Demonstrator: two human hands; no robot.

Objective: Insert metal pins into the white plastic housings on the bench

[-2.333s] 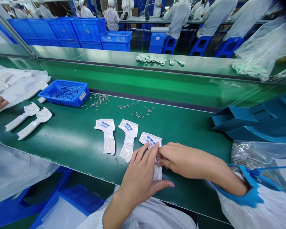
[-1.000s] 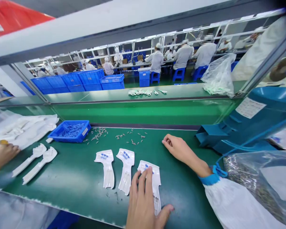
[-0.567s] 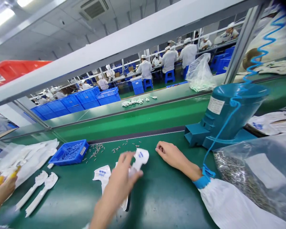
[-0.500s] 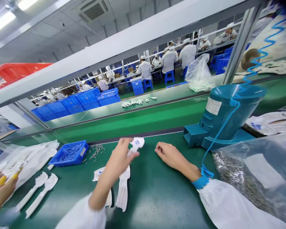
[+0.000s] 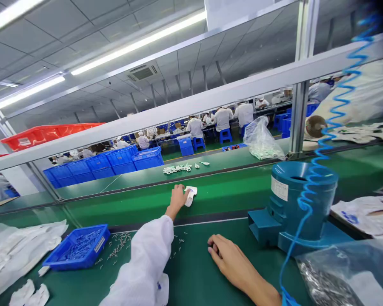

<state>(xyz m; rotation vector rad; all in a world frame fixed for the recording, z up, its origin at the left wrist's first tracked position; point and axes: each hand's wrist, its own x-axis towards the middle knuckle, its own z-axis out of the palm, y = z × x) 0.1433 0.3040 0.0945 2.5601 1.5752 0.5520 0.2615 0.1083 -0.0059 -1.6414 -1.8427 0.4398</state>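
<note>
Pinching a white part (image 5: 191, 197) at its upper end, the left hand (image 5: 178, 199) was stretched out before the green panel (image 5: 230, 191). The part stuck out to the right of those fingertips, farther out than the right hand (image 5: 232, 263) and to its left. The 2 hands were well apart. The right hand was low at the green bench (image 5: 194, 276) with curled fingers; whether it gripped anything could not be told. Another white part (image 5: 162, 291) showed partly beneath the left sleeve (image 5: 140, 263). Small metal pieces (image 5: 119, 246) lay scattered between that sleeve and 1 blue tray (image 5: 104, 242). A teal machine (image 5: 301, 199) stood right of the right hand.
</note>
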